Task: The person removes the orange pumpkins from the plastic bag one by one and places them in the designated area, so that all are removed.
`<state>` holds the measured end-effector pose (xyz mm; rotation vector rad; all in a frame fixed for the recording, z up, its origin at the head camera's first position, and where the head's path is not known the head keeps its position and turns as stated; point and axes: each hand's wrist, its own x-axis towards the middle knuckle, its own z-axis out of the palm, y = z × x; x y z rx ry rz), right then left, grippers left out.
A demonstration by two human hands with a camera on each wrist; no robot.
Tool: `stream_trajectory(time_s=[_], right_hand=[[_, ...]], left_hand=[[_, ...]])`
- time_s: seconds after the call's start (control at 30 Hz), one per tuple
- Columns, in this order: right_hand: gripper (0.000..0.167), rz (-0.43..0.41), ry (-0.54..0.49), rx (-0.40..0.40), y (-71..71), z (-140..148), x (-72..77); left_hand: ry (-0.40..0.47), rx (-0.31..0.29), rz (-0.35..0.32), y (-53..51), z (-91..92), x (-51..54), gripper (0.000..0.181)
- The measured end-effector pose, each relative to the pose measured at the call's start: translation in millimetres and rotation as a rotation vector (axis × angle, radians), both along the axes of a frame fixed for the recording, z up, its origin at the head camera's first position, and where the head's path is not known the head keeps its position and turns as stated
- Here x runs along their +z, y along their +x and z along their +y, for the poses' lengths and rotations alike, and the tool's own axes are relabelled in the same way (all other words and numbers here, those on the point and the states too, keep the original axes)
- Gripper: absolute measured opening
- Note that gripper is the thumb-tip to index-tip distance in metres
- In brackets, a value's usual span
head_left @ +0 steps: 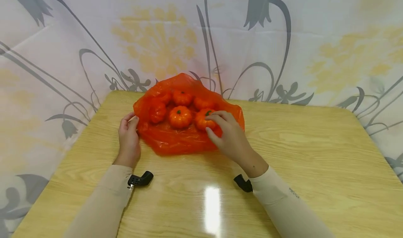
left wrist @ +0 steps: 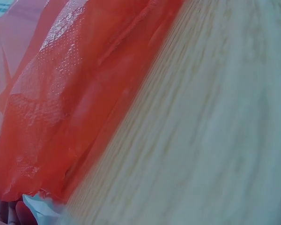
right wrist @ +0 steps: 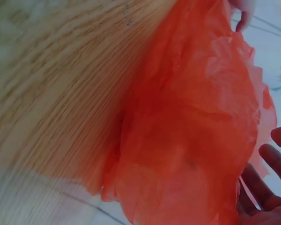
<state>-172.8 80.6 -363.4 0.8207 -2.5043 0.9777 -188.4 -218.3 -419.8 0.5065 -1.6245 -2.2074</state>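
Note:
An orange-red plastic bag (head_left: 176, 143) lies spread open on the table, with several small orange pumpkins inside, one of them (head_left: 180, 117) near the middle. At the bag's left edge the left hand (head_left: 129, 140) pinches the plastic between thumb and fingers; its fingertips show at the lower left corner in the left wrist view. Over the front right pumpkin (head_left: 201, 121) the right hand (head_left: 231, 136) hovers, thumb and fingers parted and bent; whether they touch it cannot be told. In the right wrist view the bag (right wrist: 187, 117) hides the pumpkins, beside the right hand's fingers (right wrist: 271, 164).
The wooden table (head_left: 299, 143) extends to both sides of the bag. Behind it hangs a pale cloth (head_left: 220, 45) with grey and yellow flowers. Black devices are strapped at both wrists, the left one (head_left: 140, 179) above the tabletop.

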Motion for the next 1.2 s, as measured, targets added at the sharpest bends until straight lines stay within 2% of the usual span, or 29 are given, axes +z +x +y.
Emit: stream_trajectory(time_s=[0.27,0.5,0.73,1.0,1.2], right_hand=[[0.033,-0.057,0.056,-0.004,-18.4,0.1,-7.2],[0.041,-0.107,0.068,-0.019,-27.4,3.2,-14.2],[0.048,-0.205,0.142,-0.046,-31.9,7.4,-16.1],[0.061,-0.293,0.256,-0.022,-33.4,8.2,-18.1],[0.056,-0.316,0.257,-0.012,-32.5,7.1,-19.7]], left_hand=[[-0.008,-0.011,0.026,-1.4,0.9,-3.1,0.011],[-0.035,-0.029,0.023,-2.0,0.1,-3.3,0.006],[-0.039,-0.027,0.015,-5.2,1.7,-4.0,0.008],[-0.063,-0.049,0.019,-4.2,2.3,-4.0,0.008],[-0.072,-0.06,0.004,-2.5,2.2,-4.8,0.008]])
